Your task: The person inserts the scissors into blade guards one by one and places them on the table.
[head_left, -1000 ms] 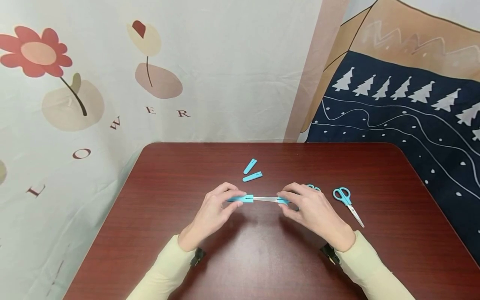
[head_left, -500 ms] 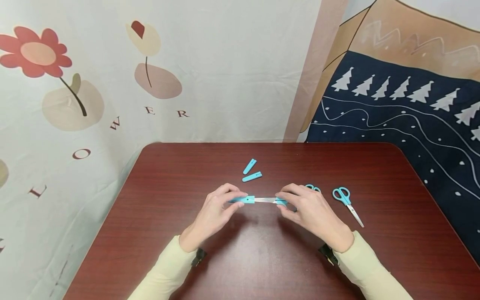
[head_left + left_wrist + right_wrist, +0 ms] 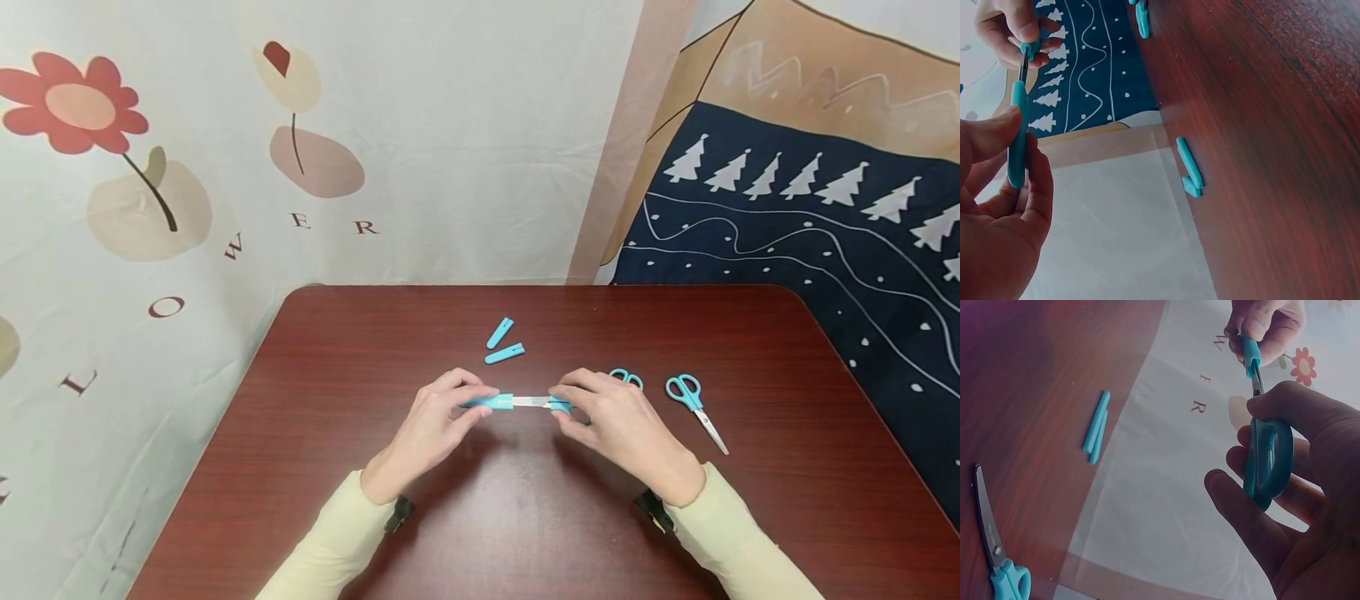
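My left hand (image 3: 431,421) pinches a light-blue scissors cap (image 3: 1017,144) between thumb and fingers. Opposite it, my right hand (image 3: 622,425) grips a pair of scissors (image 3: 1269,456) by the blue handle, its loops inside the hand. Cap and scissors line up end to end above the table. The blade tips are hidden inside the cap's mouth, and a short stretch of bare metal shows between cap and handle in the head view.
On the brown table (image 3: 300,467), two more blue caps (image 3: 505,353) lie beyond the hands. Another pair of scissors (image 3: 697,412) lies to the right. Blue handle loops (image 3: 627,377) of a further pair stick out behind the right hand. A printed curtain (image 3: 465,167) hangs behind.
The hands have come slightly closer together. The blades have slid deeper into the cap, so less metal shows. The caps and scissors on the table have stayed put.
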`<state>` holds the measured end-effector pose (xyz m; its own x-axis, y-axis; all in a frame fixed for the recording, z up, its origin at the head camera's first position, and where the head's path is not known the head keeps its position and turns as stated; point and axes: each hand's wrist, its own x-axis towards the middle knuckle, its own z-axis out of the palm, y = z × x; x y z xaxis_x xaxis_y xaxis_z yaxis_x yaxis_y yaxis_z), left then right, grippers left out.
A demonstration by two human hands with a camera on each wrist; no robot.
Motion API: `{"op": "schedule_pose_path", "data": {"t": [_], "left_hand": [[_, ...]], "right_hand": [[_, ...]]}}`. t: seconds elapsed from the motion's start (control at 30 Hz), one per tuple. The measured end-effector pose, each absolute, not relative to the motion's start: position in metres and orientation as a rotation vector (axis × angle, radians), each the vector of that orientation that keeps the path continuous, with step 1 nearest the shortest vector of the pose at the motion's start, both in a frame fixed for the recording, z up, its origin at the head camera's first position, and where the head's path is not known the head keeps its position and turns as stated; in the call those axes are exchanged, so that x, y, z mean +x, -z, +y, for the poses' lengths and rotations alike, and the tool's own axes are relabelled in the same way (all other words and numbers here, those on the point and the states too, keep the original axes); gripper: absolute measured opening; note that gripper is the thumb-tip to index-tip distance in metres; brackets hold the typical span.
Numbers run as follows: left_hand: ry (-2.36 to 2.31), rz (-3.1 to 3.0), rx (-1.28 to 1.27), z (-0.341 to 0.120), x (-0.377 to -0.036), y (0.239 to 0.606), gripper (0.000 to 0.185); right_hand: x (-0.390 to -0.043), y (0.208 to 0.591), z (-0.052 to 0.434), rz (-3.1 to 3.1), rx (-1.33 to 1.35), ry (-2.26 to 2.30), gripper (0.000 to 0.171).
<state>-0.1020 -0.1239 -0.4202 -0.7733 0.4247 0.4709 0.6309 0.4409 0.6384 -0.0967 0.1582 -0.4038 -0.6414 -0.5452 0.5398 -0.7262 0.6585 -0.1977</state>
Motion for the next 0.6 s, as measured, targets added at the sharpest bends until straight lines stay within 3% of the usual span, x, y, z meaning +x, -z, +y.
{"op": "schedule_pose_path", "data": {"t": [0.6], "left_hand": [[1.275,-2.453,-0.929,-0.1210,-0.0988,0.4173,0.024]], "right_hand": [[-0.0947,0.4022,0.1543,-2.449,1.008,-0.570,0.024]]}}
